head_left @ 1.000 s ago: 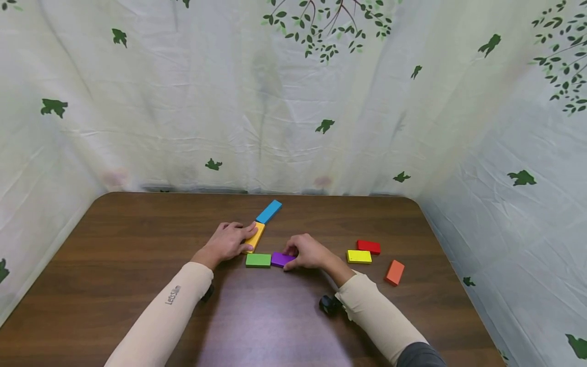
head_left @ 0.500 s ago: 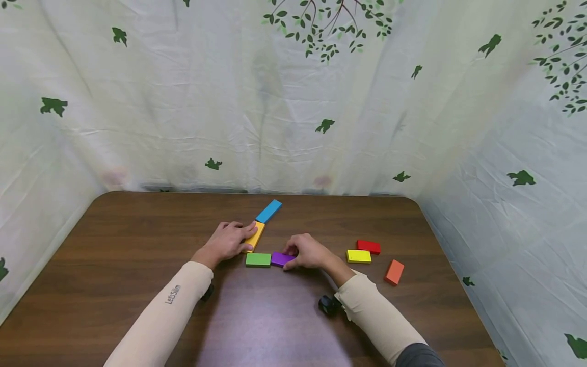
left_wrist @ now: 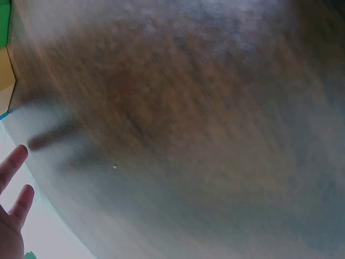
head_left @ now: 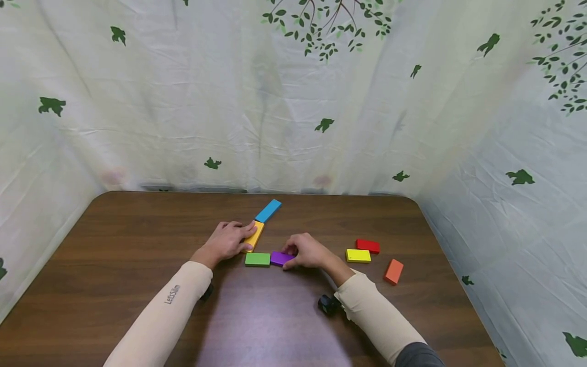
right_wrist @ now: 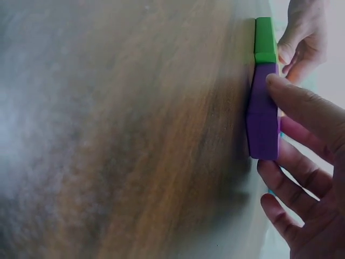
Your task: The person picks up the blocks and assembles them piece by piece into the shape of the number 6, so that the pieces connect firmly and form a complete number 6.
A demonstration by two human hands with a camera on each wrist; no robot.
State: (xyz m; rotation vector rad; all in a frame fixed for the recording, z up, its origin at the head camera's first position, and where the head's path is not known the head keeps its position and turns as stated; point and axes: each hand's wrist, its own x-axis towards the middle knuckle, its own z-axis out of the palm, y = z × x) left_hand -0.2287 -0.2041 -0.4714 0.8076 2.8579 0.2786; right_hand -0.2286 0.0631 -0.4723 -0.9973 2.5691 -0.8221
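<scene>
In the head view my left hand (head_left: 227,240) rests at the orange-yellow block (head_left: 258,233), its index finger and thumb over the block's left side. Further back, a blue block (head_left: 268,210) meets the far end of that block. A green block (head_left: 258,260) lies crosswise at its near end. To the right of the green one, my right hand (head_left: 306,252) pinches a purple block (head_left: 277,258) between thumb and fingers. The right wrist view has the purple block (right_wrist: 263,132) end to end with the green block (right_wrist: 264,40).
Right of my right hand lie a yellow block (head_left: 358,256), a red block (head_left: 368,246) and an orange-red block (head_left: 393,271) on the wooden table (head_left: 137,244). A white leaf-print curtain (head_left: 183,127) stands behind the table and along its sides.
</scene>
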